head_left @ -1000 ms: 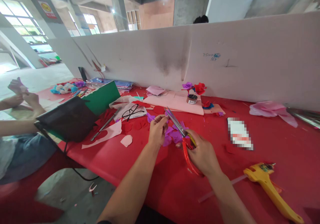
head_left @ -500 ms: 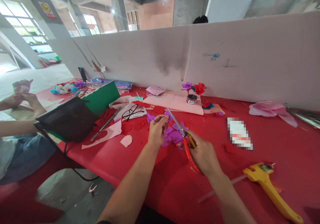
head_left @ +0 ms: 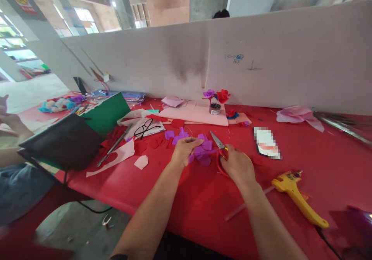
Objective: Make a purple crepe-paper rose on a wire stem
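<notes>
My left hand [head_left: 185,150] is closed in a pinch over a scatter of purple paper petals [head_left: 205,158]. What lies between its fingertips is too small to make out. Low over the red table, my right hand [head_left: 240,164] is closed around the red and yellow handles of a pair of scissors [head_left: 217,140]. Their blades point away and to the left, beside the petals, and look nearly closed. Part of the handles is hidden under my right fingers. Red paper petals [head_left: 157,143] lie left of the purple ones.
A yellow glue gun [head_left: 299,200] with a clear stick lies at right, near a blurred-out phone-like object [head_left: 266,143]. Behind are paper flowers [head_left: 222,95], a tape roll [head_left: 215,109] and glasses [head_left: 147,128]. A black-and-green board [head_left: 65,142] stands at left beside another person's arm [head_left: 13,126].
The scissors have swung lower and flatter in my right hand, their tip moving away from my left fingers. My left hand stays pinched near the petals. The whole view has shifted.
</notes>
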Demonstrator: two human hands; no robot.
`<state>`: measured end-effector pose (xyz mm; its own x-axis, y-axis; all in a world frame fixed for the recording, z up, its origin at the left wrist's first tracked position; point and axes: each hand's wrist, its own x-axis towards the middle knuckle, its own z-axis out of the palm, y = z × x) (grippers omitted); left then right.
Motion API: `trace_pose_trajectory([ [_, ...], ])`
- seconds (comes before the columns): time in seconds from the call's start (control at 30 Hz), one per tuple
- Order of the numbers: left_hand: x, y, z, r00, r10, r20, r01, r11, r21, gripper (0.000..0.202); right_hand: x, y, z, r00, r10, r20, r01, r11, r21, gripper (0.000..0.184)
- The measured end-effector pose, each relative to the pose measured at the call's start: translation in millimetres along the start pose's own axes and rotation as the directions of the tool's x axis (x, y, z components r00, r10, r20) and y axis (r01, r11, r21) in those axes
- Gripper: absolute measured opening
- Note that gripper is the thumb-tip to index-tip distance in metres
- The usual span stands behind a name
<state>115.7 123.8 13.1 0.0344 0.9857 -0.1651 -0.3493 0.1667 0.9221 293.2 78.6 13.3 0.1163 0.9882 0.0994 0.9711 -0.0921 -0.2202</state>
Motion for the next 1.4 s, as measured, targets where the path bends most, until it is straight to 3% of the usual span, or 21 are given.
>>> trace_pose_trajectory([
  [0.13,-2.1,-4.4,4.5,0.999,-0.040,0.024,0.039,0.999,0.028,0.037,-0.7,-1.8,-1.3,0.978,-0.034,-0.207,0.047,0.997,0.056,0.025],
  [0.2,-4.2,-5.3,7.4,0.998,-0.049,0.042,0.047,0.998,0.043,0.036,0.5,-5.7,0.8,0.967,-0.055,-0.248,0.128,0.948,0.291,0.024],
  [0.3,-8.3,-4.7,12.0,0.991,-0.087,0.103,0.078,0.993,0.086,0.032,2.5,-14.1,7.3,0.992,-0.082,-0.100,0.129,0.671,0.730,0.028],
  [0.4,-11.8,-1.8,15.3,0.982,-0.106,0.160,0.091,0.991,0.098,0.025,2.8,-21.0,11.9,0.998,-0.055,-0.012,0.034,0.423,0.905,0.028],
  [0.5,-13.1,1.3,15.9,0.975,-0.098,0.200,0.080,0.992,0.096,0.020,2.6,-22.7,11.1,0.999,0.037,0.033,-0.042,0.279,0.959,0.027],
  [0.63,-12.6,1.7,14.6,0.968,-0.094,0.234,0.072,0.992,0.102,0.015,3.6,-20.7,7.7,0.993,0.072,0.092,-0.103,0.168,0.980,0.026],
  [0.77,-12.6,0.8,14.8,0.970,-0.095,0.225,0.072,0.991,0.110,0.014,4.3,-19.9,8.5,0.991,0.063,0.118,-0.125,0.116,0.985,0.025],
  [1.0,-11.9,0.0,15.7,0.977,-0.111,0.183,0.093,0.990,0.106,0.015,3.6,-22.5,10.8,0.990,0.074,0.121,-0.129,0.119,0.984,0.028],
  [1.23,-7.5,-5.1,12.9,0.986,-0.096,0.138,0.080,0.990,0.120,0.011,4.7,-21.7,10.6,0.985,0.126,0.115,-0.136,0.173,0.975,0.031],
  [1.4,-8.6,-5.4,12.8,0.979,-0.116,0.171,0.086,0.981,0.175,0.012,2.4,-25.0,8.4,0.992,0.111,0.062,-0.083,0.199,0.977,0.029],
])
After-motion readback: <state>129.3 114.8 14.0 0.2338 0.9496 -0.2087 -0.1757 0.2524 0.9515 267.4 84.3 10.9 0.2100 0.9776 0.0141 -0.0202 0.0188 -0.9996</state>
